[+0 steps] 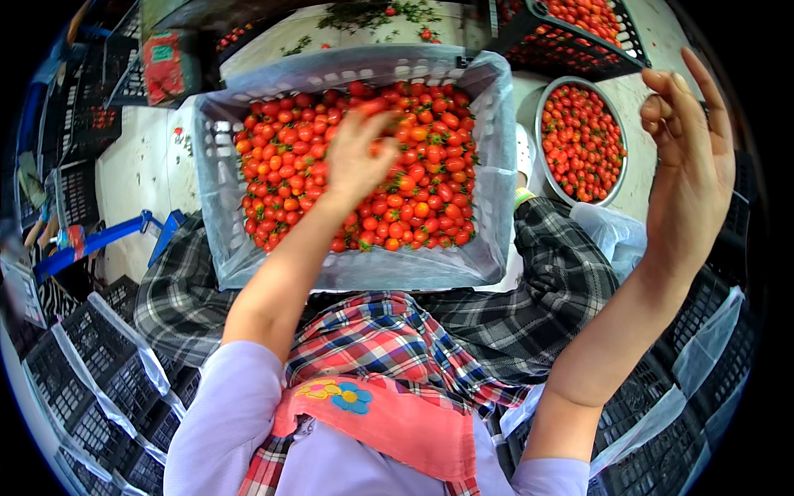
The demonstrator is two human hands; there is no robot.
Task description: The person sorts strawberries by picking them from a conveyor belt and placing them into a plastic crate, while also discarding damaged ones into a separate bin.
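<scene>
Cherry tomatoes [285, 161], many with green calyxes, fill much of a plastic crate lined with a translucent film [273, 273] in front of me. My left hand [360, 155] is over the tomatoes near the middle of the crate, blurred, its fingers at red fruit; whether it grips any cannot be told. Raised at the far right, away from the crate, is my right hand [691, 149], with its fingers partly curled and nothing seen in them. A round metal basin [625, 167] of cherry tomatoes stands on the floor between the lined crate and my right hand.
A black crate [577, 46] of tomatoes stands at the upper right. Green stems [372, 13] and a few loose tomatoes lie on the floor beyond. Stacked black crates [105, 384] with film stand on both sides behind me. At left are a blue metal bar [99, 242] and a partly visible person [56, 285].
</scene>
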